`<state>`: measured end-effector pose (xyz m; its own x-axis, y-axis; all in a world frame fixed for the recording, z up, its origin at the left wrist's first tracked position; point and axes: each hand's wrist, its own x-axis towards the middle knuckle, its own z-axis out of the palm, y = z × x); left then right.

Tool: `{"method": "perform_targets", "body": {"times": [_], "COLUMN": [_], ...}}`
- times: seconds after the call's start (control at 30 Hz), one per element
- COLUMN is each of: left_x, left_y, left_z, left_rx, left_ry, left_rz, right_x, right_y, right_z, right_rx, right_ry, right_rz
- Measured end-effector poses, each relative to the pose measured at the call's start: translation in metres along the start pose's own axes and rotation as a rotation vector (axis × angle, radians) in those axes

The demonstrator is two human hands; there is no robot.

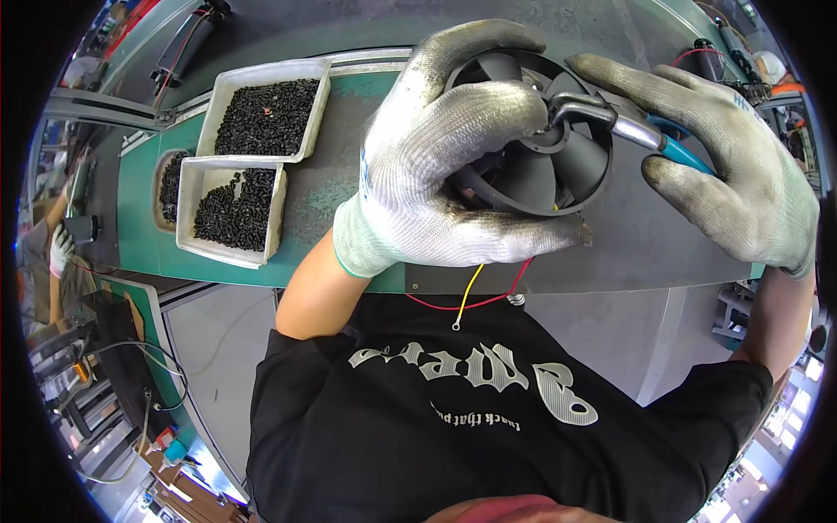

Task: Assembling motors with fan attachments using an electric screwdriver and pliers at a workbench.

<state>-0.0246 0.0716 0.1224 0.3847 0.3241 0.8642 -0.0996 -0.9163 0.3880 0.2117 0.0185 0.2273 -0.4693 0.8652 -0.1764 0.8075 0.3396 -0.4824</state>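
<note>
In front of my chest, my left hand (pixel 453 139) in a whitish, dirt-stained glove grips a round black fan (pixel 580 170) with blades inside a ring-shaped housing. Its fingers wrap round the rim, and one finger reaches over to the hub. My right hand (pixel 724 148), gloved the same way, holds blue-handled pliers (pixel 641 132), the grip lying between its spread thumb and fingers. The metal jaws touch or sit right at the fan's hub; the left finger partly hides the contact. A yellow wire (pixel 469 292) with a ring terminal and a red wire (pixel 523 277) hang below the fan.
Two white bins (pixel 277 209) of small black parts stand left on the green and grey workbench (pixel 336 187). A hole in the bench (pixel 162 205) beside them holds more. Motor-like cylinders (pixel 185 48) lie at the far left and far right. Another person's gloved hand (pixel 61 248) shows at left.
</note>
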Motion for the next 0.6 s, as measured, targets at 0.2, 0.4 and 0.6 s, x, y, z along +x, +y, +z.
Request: {"method": "perform_targets", "body": {"times": [0.2,0.4,0.6], "left_x": [0.004,-0.006,-0.004], "left_y": [-0.003,-0.022,-0.022], "left_z": [-0.003,0.017,0.013], "left_rx": [-0.066,-0.166,-0.116], "left_ry": [0.006,0.159,0.146], "left_rz": [0.076,0.15,0.125], "right_x": [-0.003,0.001,0.003], "right_y": [-0.004,0.003,-0.009], "right_z": [0.001,0.011,0.008], "right_rx": [-0.204,-0.08,-0.106], "right_ry": [0.01,0.129,0.101], "right_rz": [0.003,-0.11,0.053]}}
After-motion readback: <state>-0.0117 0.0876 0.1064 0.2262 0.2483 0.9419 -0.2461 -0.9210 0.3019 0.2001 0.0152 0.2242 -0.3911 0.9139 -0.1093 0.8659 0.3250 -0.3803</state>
